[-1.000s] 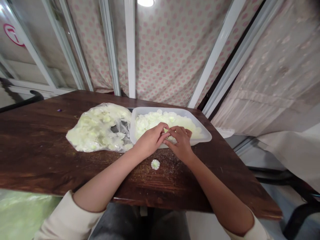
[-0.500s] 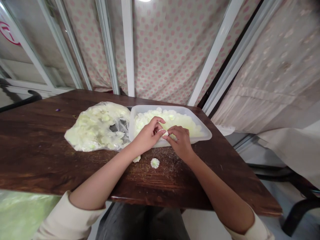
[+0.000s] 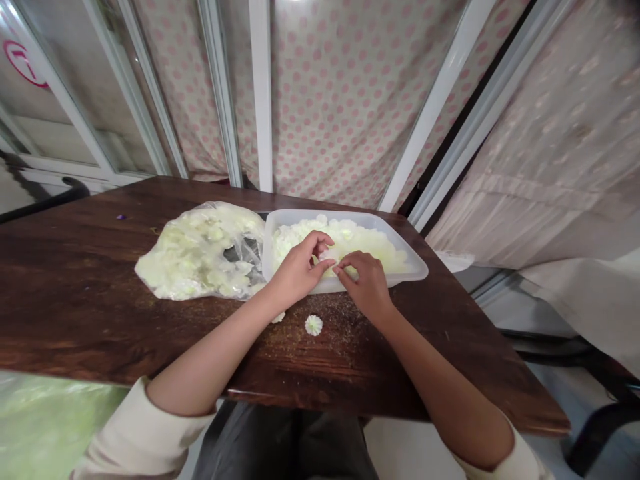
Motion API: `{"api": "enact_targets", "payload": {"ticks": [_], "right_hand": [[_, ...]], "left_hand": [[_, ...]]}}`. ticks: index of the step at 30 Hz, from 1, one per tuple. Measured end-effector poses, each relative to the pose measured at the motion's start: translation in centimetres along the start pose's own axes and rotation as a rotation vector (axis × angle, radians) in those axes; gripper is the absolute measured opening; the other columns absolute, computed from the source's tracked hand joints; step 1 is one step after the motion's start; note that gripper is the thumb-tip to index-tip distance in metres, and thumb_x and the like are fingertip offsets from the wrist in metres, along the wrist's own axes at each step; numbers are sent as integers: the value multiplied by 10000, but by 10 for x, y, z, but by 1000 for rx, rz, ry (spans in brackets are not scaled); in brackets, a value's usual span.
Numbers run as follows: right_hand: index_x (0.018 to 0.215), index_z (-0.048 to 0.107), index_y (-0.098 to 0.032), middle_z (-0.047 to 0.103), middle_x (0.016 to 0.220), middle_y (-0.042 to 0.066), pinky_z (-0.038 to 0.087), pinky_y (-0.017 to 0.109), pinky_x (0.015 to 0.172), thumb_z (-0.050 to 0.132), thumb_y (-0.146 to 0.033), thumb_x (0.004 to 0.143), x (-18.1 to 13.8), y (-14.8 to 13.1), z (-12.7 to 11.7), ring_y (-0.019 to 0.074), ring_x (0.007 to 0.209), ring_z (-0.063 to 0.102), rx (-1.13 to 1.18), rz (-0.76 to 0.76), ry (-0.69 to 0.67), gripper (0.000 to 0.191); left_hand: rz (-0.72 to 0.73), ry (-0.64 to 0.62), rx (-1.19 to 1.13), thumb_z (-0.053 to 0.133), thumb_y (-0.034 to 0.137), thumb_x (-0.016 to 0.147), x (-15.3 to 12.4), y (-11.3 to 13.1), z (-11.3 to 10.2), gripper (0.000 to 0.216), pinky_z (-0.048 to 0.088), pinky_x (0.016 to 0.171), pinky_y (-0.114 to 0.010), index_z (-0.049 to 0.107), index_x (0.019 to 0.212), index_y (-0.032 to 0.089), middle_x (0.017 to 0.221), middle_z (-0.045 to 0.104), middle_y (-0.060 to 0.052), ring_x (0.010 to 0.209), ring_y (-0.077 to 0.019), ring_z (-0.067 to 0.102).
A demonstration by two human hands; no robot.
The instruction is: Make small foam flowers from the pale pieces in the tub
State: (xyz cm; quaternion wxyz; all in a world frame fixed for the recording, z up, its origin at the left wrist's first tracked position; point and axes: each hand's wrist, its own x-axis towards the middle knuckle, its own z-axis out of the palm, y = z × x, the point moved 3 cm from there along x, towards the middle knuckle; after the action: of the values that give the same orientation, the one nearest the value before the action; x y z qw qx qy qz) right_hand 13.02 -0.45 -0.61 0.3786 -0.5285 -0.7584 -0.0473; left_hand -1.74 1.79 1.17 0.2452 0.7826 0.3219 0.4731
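Observation:
My left hand (image 3: 301,265) is curled above the front of a translucent plastic tub (image 3: 420,272), a small white flower (image 3: 329,255) held between its thumb and fingers. Close beside it, my right hand (image 3: 367,280) has thumb and fingertips pinched together; whatever they grip is too small to make out. Many pale yellow-white flower pieces (image 3: 370,241) fill the tub. On the table in front lies one loose ruffled white flower (image 3: 313,325) with a greenish centre. Another white flower (image 3: 279,318) is partly hidden by my left forearm.
A clear plastic bag (image 3: 200,250) full of similar pale pieces lies left of the tub on the dark wooden table (image 3: 90,280). Fine crumbs are scattered near the front. Below the table at left is a greenish plastic bag (image 3: 50,427). Curtained glass panels stand behind.
The white flower between my hands shows less clearly now, sitting nearer my left fingers. My right fingertips have drawn closer together. The view has shifted slightly.

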Motion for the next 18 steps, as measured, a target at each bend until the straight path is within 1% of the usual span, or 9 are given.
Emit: {"api": "enact_targets", "payload": {"ticks": [4,7,9,11,14,18], "right_hand": [[796,560,-182,607,820,47,354,329,722,495,-242,814,-1,-1,0,209,815,522,-59,16,52,90],[939,561,-186,617,903,56,353,343,736,464,-270,836,-3,-5,-2,223,870,518,-84,-17,56,164],[996,554,-201,617,954,51,354,349,757,444,-297,852,-3,-6,-3,217,902,518,-43,-49,42,205],[963,566,-211,618,955,44,363,346,769,454,-323,851,-2,-5,-4,205,903,525,38,-63,42,194],[834,582,-215,623,880,34,383,340,756,500,-346,828,1,0,-3,193,854,542,145,-48,47,155],[761,572,-216,610,804,30,402,333,731,515,-321,821,3,3,-2,185,798,543,198,-45,56,134]], "left_hand": [[-23,39,9,516,189,795,1,0,-2,170,388,650,-233,454,953,193,801,476,4,728,-107,462],[-16,17,10,521,202,796,0,2,-2,174,384,641,-233,450,955,192,772,461,11,701,-104,455],[0,0,16,513,215,806,-1,3,-2,175,379,632,-232,447,967,195,753,461,15,683,-103,455],[18,-16,23,493,229,823,-1,5,-1,168,374,622,-230,446,982,201,732,470,21,658,-99,454],[29,-49,32,462,245,845,-2,7,0,173,371,622,-230,446,1012,208,712,491,26,642,-97,466],[-49,-84,74,456,315,847,-3,5,0,278,355,576,-237,397,1091,197,644,475,40,582,-105,460]]}}
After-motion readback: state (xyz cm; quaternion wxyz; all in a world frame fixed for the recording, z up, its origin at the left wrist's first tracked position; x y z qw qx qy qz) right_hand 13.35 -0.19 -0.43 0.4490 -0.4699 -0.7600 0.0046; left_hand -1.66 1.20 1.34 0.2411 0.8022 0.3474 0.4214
